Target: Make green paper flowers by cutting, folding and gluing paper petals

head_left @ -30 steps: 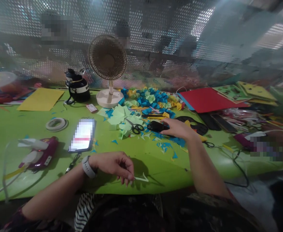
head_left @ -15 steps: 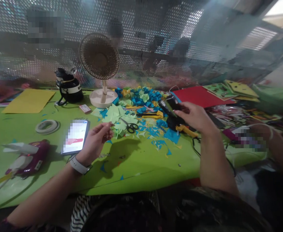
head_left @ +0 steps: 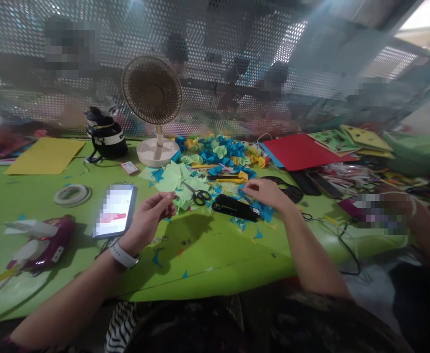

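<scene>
My left hand (head_left: 152, 215) is raised over the table's left middle, thumb and fingers pinched together; whatever they hold, if anything, is too small to make out. My right hand (head_left: 268, 193) reaches over blue paper scraps (head_left: 262, 212), fingertips pressed together and their contents hidden. A black stapler (head_left: 235, 208) lies just left of and below that hand. Black-handled scissors (head_left: 200, 196) rest on pale green paper pieces (head_left: 172, 177) between my hands. Behind them is a yellow-and-black cutter (head_left: 233, 177). Folded blue, yellow and green paper pieces (head_left: 220, 149) form a heap farther back.
A beige fan (head_left: 158, 152) and a black jug (head_left: 110, 142) stand at the back. A lit phone (head_left: 114, 211), a tape roll (head_left: 72, 195) and a purple power strip (head_left: 51, 242) lie left. Red paper (head_left: 306, 152) lies right, near another person's hand (head_left: 394, 208).
My right hand has let go of a black object and moved left and down to the paper scraps. The stapler now lies on the table. My left hand stays pinched, nearly in place.
</scene>
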Available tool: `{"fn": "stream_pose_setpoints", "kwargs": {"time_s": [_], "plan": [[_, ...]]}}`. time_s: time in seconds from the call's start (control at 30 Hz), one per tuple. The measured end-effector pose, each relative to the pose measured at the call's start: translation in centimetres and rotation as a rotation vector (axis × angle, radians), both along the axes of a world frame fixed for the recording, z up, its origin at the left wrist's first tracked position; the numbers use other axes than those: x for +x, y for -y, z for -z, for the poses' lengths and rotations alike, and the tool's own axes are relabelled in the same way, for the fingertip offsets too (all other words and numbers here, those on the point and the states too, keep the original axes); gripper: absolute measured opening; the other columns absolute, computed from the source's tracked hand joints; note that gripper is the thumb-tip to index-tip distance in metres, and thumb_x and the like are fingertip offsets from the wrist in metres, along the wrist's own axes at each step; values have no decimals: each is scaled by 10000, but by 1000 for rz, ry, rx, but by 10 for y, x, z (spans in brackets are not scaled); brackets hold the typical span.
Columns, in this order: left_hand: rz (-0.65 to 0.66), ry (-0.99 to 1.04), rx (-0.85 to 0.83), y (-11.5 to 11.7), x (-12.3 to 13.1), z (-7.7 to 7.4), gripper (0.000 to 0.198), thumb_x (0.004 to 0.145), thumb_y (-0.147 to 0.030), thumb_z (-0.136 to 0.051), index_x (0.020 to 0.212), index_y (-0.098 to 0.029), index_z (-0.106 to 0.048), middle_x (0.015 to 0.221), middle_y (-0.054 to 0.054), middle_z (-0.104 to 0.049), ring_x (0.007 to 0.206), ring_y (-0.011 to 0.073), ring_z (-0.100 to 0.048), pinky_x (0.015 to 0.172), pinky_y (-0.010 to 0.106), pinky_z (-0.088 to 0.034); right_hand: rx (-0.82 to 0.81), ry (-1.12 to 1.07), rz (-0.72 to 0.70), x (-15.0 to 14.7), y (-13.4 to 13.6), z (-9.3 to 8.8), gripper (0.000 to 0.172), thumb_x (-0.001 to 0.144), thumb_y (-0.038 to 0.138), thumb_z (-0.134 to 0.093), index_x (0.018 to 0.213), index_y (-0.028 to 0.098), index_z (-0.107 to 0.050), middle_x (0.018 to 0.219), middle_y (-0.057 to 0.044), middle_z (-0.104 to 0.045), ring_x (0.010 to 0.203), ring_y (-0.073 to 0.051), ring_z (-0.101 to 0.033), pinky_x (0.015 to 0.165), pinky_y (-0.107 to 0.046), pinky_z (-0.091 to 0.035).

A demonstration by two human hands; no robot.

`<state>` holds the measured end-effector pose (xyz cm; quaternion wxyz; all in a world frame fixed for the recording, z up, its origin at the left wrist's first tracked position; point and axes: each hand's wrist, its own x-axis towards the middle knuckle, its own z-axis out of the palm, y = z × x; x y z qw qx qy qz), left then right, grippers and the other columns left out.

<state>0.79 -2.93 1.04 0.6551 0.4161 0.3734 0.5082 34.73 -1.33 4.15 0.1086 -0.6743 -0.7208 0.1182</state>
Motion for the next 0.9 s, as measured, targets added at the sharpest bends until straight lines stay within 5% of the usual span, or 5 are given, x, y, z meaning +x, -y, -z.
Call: {"fn": "stream_pose_setpoints", "kwargs": {"time_s": [0.3, 0.43, 0.6, 0.73, 0.9], "plan": [[43, -80, -15, 1, -1, 2, 293, 718, -420, -769, 808, -156, -679, 695, 4, -670, 631, 94, -603, 580, 199, -456, -101, 77, 75, 9, -28, 12, 101, 631, 129, -657, 708, 195, -657, 718, -29, -705, 653, -185, -630, 566, -263, -436], [70, -120, -28, 2, 2, -1, 328, 707, -428, -774, 839, -147, -669, 771, 40, -709, 703, 123, -643, 601, 215, -478, -13, -319, 123, 13, -15, -11, 143, 692, 201, -601, 825, 189, -652, 677, -19, -689, 593, -163, -630, 544, -263, -483], [131, -164, -5, 1, 3, -2, 337, 723, -439, -757, 860, -151, -649, 844, 61, -724, 760, 146, -666, 607, 228, -507, -54, -834, 5, -54, 9, -23, 134, 721, 195, -506, 848, 213, -545, 646, 4, -634, 503, -138, -550, 469, -259, -429], [154, -214, 34, 0, 1, -2, 337, 755, -446, -727, 906, -155, -652, 884, 76, -727, 803, 162, -672, 614, 235, -524, -139, -736, -206, -120, 24, -11, 137, 818, 219, -415, 867, 216, -544, 581, 39, -502, 484, -123, -418, 469, -256, -318], [206, -220, 62, 1, 2, 2, 337, 767, -441, -713, 946, -160, -664, 882, 71, -722, 807, 168, -672, 625, 247, -547, 32, -498, -293, -139, 31, 12, 318, 943, 426, -398, 708, 218, -453, 599, 28, -456, 569, -139, -434, 557, -270, -304]]}}
